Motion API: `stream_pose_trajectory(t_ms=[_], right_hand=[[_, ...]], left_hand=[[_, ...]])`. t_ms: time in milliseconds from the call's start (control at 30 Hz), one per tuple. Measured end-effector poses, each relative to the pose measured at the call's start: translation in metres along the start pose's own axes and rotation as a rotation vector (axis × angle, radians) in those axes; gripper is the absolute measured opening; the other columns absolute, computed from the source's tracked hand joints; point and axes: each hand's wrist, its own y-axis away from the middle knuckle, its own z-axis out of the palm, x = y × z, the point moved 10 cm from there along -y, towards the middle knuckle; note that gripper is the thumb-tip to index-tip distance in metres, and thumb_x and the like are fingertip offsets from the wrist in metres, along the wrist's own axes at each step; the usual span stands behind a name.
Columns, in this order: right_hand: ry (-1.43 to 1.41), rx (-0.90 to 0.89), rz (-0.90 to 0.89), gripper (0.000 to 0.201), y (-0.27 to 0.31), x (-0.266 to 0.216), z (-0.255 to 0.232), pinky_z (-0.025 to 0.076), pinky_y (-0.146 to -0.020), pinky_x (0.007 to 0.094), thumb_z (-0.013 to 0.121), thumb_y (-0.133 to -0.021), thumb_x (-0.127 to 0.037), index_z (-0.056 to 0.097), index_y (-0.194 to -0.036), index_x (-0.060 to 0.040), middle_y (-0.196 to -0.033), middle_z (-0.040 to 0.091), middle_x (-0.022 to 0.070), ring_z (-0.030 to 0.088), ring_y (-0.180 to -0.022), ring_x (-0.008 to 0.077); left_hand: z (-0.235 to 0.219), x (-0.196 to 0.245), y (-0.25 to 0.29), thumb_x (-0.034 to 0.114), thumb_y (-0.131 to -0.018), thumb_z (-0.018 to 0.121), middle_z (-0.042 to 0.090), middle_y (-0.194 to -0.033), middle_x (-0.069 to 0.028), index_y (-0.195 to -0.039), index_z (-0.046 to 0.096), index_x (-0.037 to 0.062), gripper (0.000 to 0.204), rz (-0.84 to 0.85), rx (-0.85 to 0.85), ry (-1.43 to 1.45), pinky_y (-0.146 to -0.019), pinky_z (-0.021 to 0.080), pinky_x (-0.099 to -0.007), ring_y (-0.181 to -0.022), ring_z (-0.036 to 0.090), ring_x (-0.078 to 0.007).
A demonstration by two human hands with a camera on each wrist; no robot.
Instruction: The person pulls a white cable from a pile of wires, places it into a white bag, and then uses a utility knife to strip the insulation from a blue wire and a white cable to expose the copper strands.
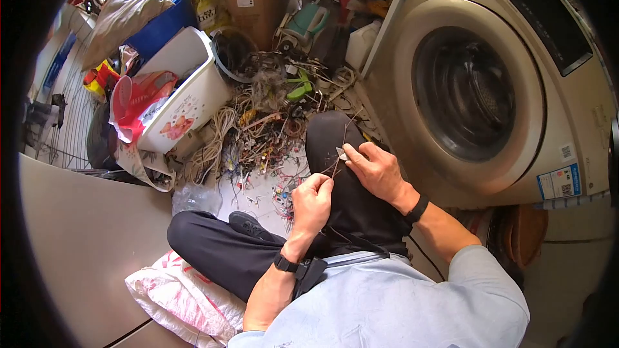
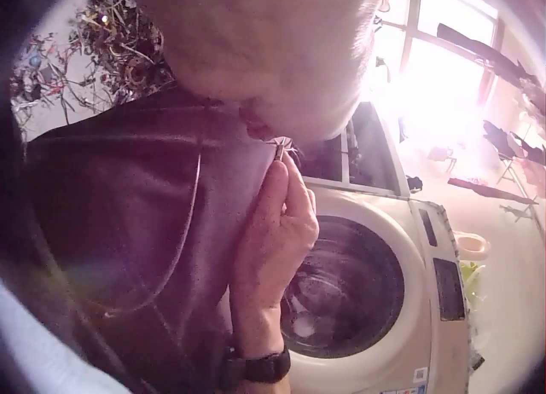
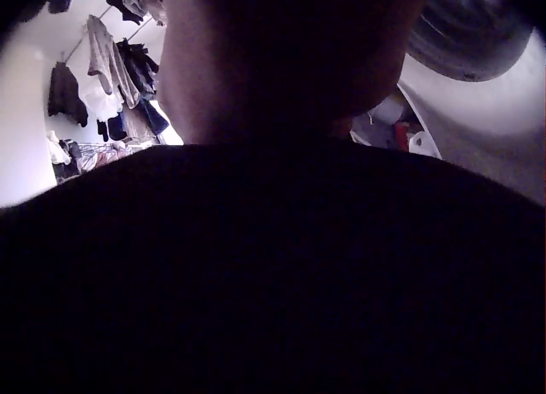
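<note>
My left hand (image 1: 312, 205) has its fingers curled at the near end of a bundle of thin brownish wires (image 1: 333, 169), above the dark-trousered knee (image 1: 335, 130). Just to the right, my right hand (image 1: 377, 171) pinches a small pale pointed piece (image 1: 342, 154) between thumb and forefinger, where the wires cross it. The left wrist view has the left hand (image 2: 281, 61) large in front and the right hand (image 2: 277, 223) beyond it, its fingertips together on the small piece. In the right wrist view the right hand (image 3: 281, 61) is dark and its fingertips are hidden.
A heap of tangled wires and scraps (image 1: 264, 132) covers the floor ahead. Left of it a white bin (image 1: 193, 106) lies tilted. The washing machine (image 1: 425, 174) stands close on the right. A white-and-red sack (image 1: 180, 296) lies by the left leg, with clear plastic (image 1: 196, 200) beyond.
</note>
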Motion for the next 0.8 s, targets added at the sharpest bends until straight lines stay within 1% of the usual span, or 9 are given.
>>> stream_pose_trajectory(t_ms=[133,300,433,533,600,667,733,800], right_hand=[[-0.014,0.014,0.01,0.045,-0.004,0.0,-0.004,0.052,-0.062,0.037,0.08,-0.082,-0.016,0.066,-0.125,-0.0088,-0.085,0.054,0.0072,0.061,-0.07,0.0255],[-0.012,0.022,-0.001,0.045,-0.003,-0.002,-0.005,0.052,-0.062,0.0369,0.08,-0.082,-0.016,0.067,-0.124,-0.0086,-0.085,0.054,0.007,0.061,-0.07,0.0252],[-0.006,-0.001,0.011,0.044,-0.004,0.0,-0.003,0.053,-0.062,0.0365,0.08,-0.082,-0.015,0.067,-0.124,-0.0084,-0.086,0.054,0.007,0.061,-0.071,0.025],[-0.01,0.02,0.011,0.044,-0.002,-0.001,-0.005,0.053,-0.063,0.0364,0.079,-0.082,-0.015,0.067,-0.124,-0.0083,-0.086,0.054,0.0071,0.062,-0.072,0.0248],[-0.034,0.002,0.01,0.044,-0.003,-0.001,-0.004,0.053,-0.063,0.0365,0.079,-0.082,-0.014,0.067,-0.124,-0.0083,-0.086,0.054,0.0071,0.062,-0.072,0.0249],[-0.041,-0.001,0.004,0.044,-0.005,-0.003,-0.003,0.053,-0.063,0.0366,0.079,-0.082,-0.014,0.067,-0.124,-0.0083,-0.086,0.054,0.0071,0.062,-0.072,0.0249],[-0.035,0.001,0.003,0.045,-0.005,-0.001,-0.004,0.053,-0.063,0.0366,0.079,-0.082,-0.013,0.067,-0.125,-0.0084,-0.086,0.054,0.007,0.062,-0.072,0.0249],[-0.026,0.002,-0.013,0.046,-0.004,-0.003,-0.004,0.054,-0.063,0.0364,0.08,-0.082,-0.013,0.066,-0.125,-0.0085,-0.086,0.054,0.0071,0.062,-0.072,0.0249]], left_hand=[[-0.007,-0.006,0.01,0.007,-0.095,0.066,0.063,-0.071,0.003,-0.091,0.072,-0.0029,0.012,-0.012,0.007,0.058,-0.06,0.043,-0.0238,-0.067,0.052,-0.0035],[-0.015,-0.016,0.02,0.007,-0.095,0.066,0.063,-0.073,0.0036,-0.091,0.072,-0.0031,0.012,-0.049,-0.017,0.076,-0.059,0.042,-0.0235,-0.068,0.051,-0.0038],[-0.023,-0.021,0.028,0.007,-0.095,0.066,0.063,-0.073,0.0043,-0.09,0.072,-0.0033,0.013,-0.038,-0.001,0.063,-0.059,0.041,-0.0233,-0.068,0.051,-0.0033],[-0.028,-0.024,0.039,0.007,-0.096,0.066,0.063,-0.073,0.0048,-0.09,0.072,-0.0031,0.013,-0.068,-0.022,0.088,-0.059,0.04,-0.0228,-0.068,0.05,-0.0027],[-0.028,-0.03,0.042,0.008,-0.097,0.065,0.061,-0.073,0.0056,-0.089,0.071,-0.0027,0.014,-0.101,-0.039,0.159,-0.059,0.039,-0.022,-0.067,0.049,-0.002],[-0.03,-0.028,0.044,0.008,-0.097,0.066,0.06,-0.072,0.0063,-0.09,0.071,-0.002,0.014,-0.101,-0.024,0.144,-0.057,0.038,-0.022,-0.066,0.048,-0.0015],[-0.03,-0.029,0.044,0.009,-0.097,0.066,0.059,-0.072,0.0068,-0.09,0.071,-0.0018,0.014,-0.15,-0.035,0.16,-0.055,0.037,-0.0226,-0.064,0.047,-0.0014],[-0.029,-0.025,0.044,0.009,-0.098,0.066,0.058,-0.071,0.0067,-0.09,0.071,-0.0014,0.014,-0.114,-0.044,0.141,-0.054,0.036,-0.0225,-0.063,0.046,-0.0013]])
